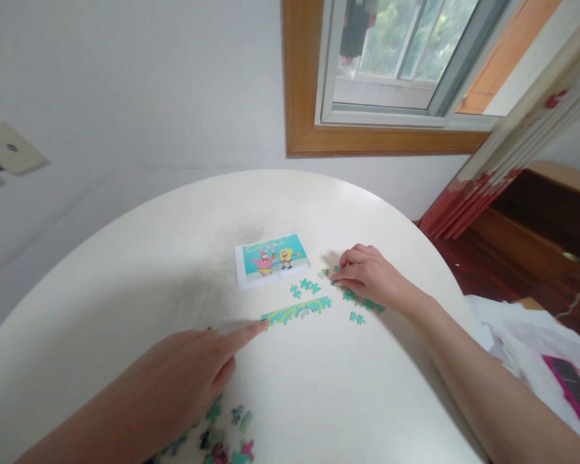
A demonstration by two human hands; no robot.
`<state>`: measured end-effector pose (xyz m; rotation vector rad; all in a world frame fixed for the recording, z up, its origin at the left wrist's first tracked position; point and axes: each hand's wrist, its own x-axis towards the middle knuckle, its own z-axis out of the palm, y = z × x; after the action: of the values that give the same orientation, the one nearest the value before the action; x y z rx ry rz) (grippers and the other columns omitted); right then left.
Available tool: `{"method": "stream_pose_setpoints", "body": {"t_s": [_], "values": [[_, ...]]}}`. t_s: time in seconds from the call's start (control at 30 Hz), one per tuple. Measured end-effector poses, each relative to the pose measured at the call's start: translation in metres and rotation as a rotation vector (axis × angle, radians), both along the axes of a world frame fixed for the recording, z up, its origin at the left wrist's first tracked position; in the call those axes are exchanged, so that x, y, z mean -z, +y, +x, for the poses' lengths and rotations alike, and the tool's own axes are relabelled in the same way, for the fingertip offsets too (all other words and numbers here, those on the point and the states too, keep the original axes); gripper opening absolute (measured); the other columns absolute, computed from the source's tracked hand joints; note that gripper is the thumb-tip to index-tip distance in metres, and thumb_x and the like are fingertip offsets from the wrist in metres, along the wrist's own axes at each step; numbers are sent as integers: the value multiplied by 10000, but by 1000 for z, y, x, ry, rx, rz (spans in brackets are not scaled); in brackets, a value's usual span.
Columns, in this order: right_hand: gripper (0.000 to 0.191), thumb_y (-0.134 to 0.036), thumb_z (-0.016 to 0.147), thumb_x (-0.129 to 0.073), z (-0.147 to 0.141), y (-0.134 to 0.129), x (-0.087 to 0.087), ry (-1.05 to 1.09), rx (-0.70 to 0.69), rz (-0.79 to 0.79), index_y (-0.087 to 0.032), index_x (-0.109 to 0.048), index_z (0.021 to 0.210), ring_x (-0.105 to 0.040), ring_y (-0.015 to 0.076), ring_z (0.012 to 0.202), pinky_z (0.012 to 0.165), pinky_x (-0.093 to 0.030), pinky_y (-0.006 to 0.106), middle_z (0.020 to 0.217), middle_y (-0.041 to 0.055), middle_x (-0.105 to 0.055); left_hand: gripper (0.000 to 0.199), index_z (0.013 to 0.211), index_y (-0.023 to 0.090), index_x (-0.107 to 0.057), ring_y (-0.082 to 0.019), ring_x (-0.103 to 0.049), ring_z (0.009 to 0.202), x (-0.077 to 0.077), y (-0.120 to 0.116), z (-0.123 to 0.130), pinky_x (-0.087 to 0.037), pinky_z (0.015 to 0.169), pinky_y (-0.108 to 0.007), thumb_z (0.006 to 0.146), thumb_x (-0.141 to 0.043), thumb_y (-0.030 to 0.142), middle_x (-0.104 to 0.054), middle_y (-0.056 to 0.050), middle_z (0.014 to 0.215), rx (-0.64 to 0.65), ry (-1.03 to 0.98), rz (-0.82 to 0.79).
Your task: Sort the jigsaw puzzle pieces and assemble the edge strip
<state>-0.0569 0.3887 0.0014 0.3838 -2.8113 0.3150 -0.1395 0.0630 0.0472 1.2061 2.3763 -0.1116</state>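
Note:
A joined strip of green puzzle pieces (297,312) lies on the white round table (348,399). The stretched index finger of my left hand (207,361) touches the strip's left end, and the other fingers are curled under. Beyond the strip, my right hand (367,274) is over a group of loose green pieces, its thumb and fingertips pinched together at one of them; what they hold is too small to name. Several loose pieces (305,286) lie between the strip and a picture card (273,258) showing cartoon figures. One small piece pair (357,318) sits right of the strip.
Mixed loose puzzle pieces (217,444) are spread at the near edge, partly under my left forearm. White plastic bags (517,341) and a pink-edged phone (573,390) are at the right. A wall and window stand behind the table.

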Motion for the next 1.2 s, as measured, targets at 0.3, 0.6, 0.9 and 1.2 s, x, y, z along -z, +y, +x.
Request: {"method": "stream_pose_setpoints", "body": {"t_s": [0.3, 0.6, 0.9, 1.2], "values": [[155, -264, 896, -643, -2, 5, 3, -12, -39, -122, -244, -771, 981, -561, 202, 916, 833, -402, 338, 985, 75, -683, 546, 1403, 284, -521, -296, -686, 1038, 4, -3, -1, -514, 926, -490, 893, -362, 170, -696, -58, 1226, -6, 8, 131], [169, -316, 819, -725, 0, -1, 1, -106, 111, -182, -235, -732, 967, -487, 255, 1030, 925, -382, 416, 1097, 99, -559, 560, 1388, 312, -542, -310, -693, 1033, 7, -5, -5, -540, 913, -469, 858, -411, 189, -698, -38, 1223, -2, 1, 183], [110, -213, 825, -684, 0, -8, 1, -155, 150, -229, -197, -678, 934, -485, 256, 1058, 961, -374, 428, 1111, 102, -558, 559, 1405, 297, -523, -272, -715, 936, 10, -7, -5, -555, 862, -422, 879, -358, 205, -749, -52, 1086, 28, 38, 158], [44, -224, 814, -687, 0, -3, 2, -82, 55, -461, -186, -695, 793, -578, 192, 881, 878, -414, 353, 871, 49, -664, 549, 1389, 291, -544, -278, -700, 996, 13, -8, -7, -537, 910, -422, 868, -387, 214, -733, -56, 1143, 24, 20, 206]]}}
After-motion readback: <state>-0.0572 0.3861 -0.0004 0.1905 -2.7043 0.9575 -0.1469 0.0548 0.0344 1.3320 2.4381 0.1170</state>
